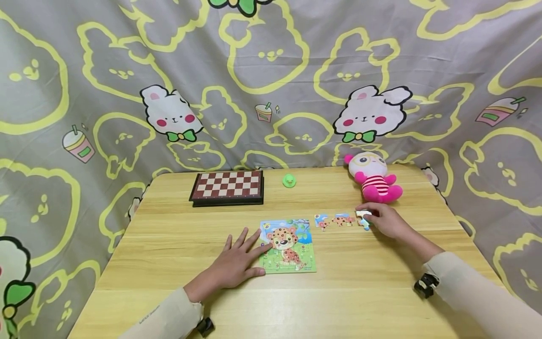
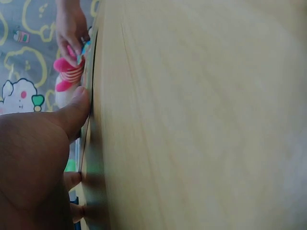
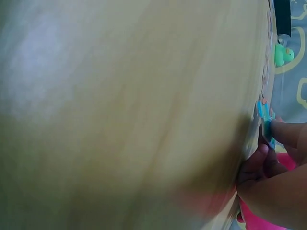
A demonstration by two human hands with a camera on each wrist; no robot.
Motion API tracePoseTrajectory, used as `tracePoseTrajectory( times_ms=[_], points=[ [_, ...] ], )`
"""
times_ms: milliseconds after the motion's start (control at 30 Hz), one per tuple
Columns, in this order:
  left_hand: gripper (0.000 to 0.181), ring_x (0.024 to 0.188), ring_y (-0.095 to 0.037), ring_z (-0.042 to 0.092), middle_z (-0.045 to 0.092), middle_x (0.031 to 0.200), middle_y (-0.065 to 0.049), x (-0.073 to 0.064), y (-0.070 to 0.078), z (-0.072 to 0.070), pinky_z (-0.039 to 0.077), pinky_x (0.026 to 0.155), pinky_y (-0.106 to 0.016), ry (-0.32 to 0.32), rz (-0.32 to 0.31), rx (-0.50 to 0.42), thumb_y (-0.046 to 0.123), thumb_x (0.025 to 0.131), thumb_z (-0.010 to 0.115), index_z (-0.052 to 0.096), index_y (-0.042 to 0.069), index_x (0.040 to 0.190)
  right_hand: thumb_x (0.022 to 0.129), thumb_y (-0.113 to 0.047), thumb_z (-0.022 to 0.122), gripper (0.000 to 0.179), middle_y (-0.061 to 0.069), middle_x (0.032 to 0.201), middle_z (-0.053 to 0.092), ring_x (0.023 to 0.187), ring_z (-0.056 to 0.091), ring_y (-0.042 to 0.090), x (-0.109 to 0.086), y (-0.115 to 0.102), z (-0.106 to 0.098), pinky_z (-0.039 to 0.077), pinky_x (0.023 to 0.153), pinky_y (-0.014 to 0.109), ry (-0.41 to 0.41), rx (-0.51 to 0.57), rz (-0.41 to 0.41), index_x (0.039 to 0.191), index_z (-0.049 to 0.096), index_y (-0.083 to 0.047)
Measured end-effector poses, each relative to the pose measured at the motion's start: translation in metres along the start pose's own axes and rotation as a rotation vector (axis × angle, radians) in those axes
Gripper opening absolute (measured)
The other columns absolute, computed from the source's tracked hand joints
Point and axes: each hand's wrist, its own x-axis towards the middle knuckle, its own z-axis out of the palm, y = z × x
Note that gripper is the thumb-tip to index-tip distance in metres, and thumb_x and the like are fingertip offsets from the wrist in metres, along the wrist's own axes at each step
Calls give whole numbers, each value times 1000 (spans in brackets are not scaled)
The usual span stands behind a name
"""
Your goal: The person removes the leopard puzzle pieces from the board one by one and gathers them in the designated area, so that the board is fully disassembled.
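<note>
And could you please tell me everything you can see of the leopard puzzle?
The leopard puzzle is a flat, squarish picture with visible piece seams: a spotted, seated animal on green grass under blue sky. It looks like card, lies face-up on the table, and the left hand touches its left edge.

One left hand [image 1: 237, 261] and one right hand [image 1: 386, 220], two sleeves [image 1: 476, 287] and two black wrist devices [image 1: 425, 285] appear at one desk [image 1: 338, 301] bearing one leopard puzzle [image 1: 290, 245], one checkered board [image 1: 228, 183], one green duck [image 1: 289, 181] and one plush toy [image 1: 375, 185]. Loose puzzle pieces [image 1: 342, 220] number at least three, the exact count too small to make out. One curtain [image 1: 305, 103] shows three printed drink cups [image 1: 79, 144].
</note>
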Motion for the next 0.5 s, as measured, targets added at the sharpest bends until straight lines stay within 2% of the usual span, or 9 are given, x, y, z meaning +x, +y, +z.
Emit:
tracePoseTrajectory(
  times_ms=[200, 400, 500],
  points=[
    [67, 156, -47, 6, 11, 174, -7, 0, 0, 1, 13, 114, -80, 2, 2, 2, 64, 101, 48, 31, 42, 162, 100, -3, 65, 21, 15, 105, 66, 92, 53, 26, 1, 5, 2, 44, 82, 39, 49, -8, 10, 120, 67, 0],
    [67, 157, -46, 5, 10, 174, -7, 0, -1, 3, 13, 114, -79, 4, 0, 8, 64, 101, 48, 31, 42, 162, 101, -6, 65, 19, 18, 111, 66, 94, 54, 29, 0, 7, 4, 43, 83, 42, 71, -30, 29, 119, 68, -1],
    [67, 157, -47, 5, 11, 174, -7, 0, -1, 3, 13, 114, -79, 7, 0, 8, 64, 101, 48, 31, 42, 162, 101, -6, 65, 19, 17, 109, 66, 92, 53, 28, 0, 8, 6, 44, 81, 41, 81, -37, 20, 119, 69, -1]
  ],
)
